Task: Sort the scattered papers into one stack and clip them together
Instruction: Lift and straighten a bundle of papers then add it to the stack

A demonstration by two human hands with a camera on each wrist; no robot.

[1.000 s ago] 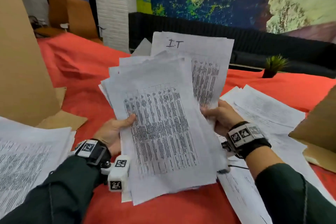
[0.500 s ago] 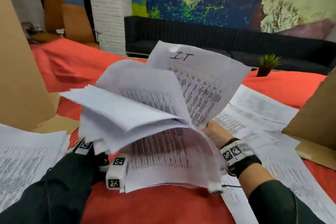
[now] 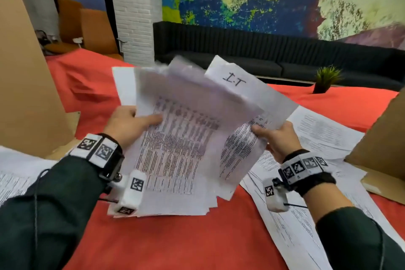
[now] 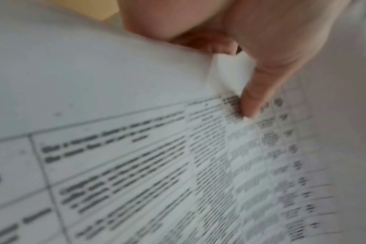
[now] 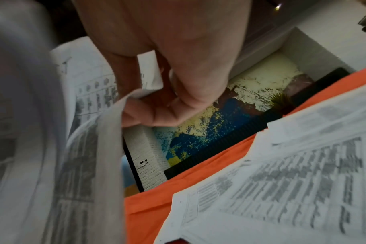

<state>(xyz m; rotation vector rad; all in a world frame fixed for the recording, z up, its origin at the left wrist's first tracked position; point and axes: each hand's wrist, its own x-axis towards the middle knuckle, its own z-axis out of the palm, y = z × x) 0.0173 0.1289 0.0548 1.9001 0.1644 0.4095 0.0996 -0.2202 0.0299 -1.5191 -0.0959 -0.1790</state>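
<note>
A thick bundle of printed papers is held up over the red tablecloth, its lower edge resting on the cloth. My left hand grips its left edge, thumb pressed on the top printed sheet. My right hand pinches the right edge of the back sheets, among them the page marked "I.T". The sheets fan apart unevenly and look blurred. No clip is in view.
Loose printed sheets lie scattered on the cloth to the right, and another pile sits at the left edge. Cardboard panels stand at the left and right. A small potted plant stands at the back.
The bundle flopped forward and fanned open half a second ago; now it is raised again, tilted right, with my left hand higher on its left edge.
</note>
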